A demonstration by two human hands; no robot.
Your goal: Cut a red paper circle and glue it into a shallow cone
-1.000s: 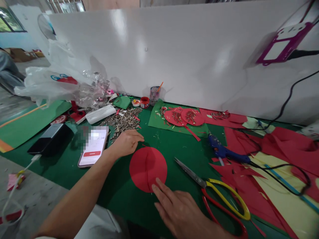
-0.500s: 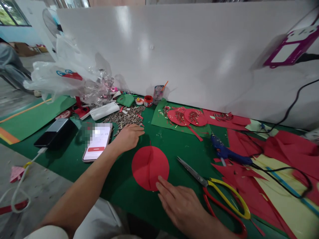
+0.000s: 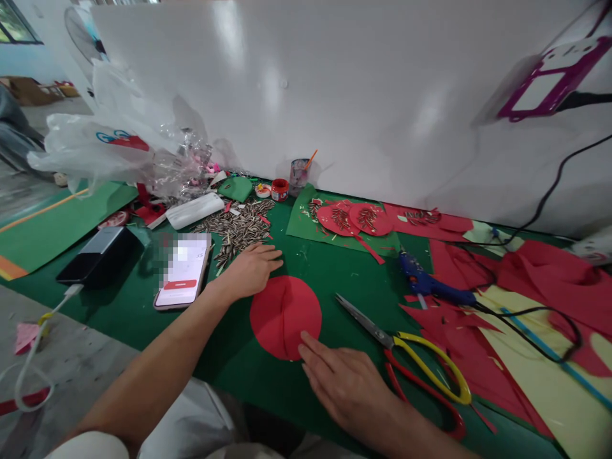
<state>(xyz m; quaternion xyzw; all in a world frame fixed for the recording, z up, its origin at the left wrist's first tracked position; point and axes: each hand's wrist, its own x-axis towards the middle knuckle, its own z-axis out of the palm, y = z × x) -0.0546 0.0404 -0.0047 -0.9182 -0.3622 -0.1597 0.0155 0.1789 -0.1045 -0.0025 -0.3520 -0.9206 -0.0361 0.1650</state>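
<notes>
A red paper circle (image 3: 270,319) with a crease down its middle lies flat on the green table. My right hand (image 3: 342,379) rests its outstretched fingertips on the circle's lower right edge. Over the upper left edge reaches my left hand (image 3: 253,269), palm down with fingers extended; anything beneath it is hidden. Just beyond that hand is a loose heap of sunflower seeds (image 3: 239,226). A pair of scissors (image 3: 382,338) with one yellow and one red handle lies right of the circle, partly open.
At the back, seed-covered red circles (image 3: 329,220) sit on green paper (image 3: 299,223). On the right are a blue glue gun (image 3: 435,288), its cord and red paper scraps (image 3: 459,344). On the left lie a phone (image 3: 184,271), a black power bank (image 3: 100,255) and plastic bags (image 3: 90,153).
My left hand has moved right and slightly nearer, from the seed heap's edge to the circle's top edge. My right hand stays on the circle. The whole view has shifted slightly.
</notes>
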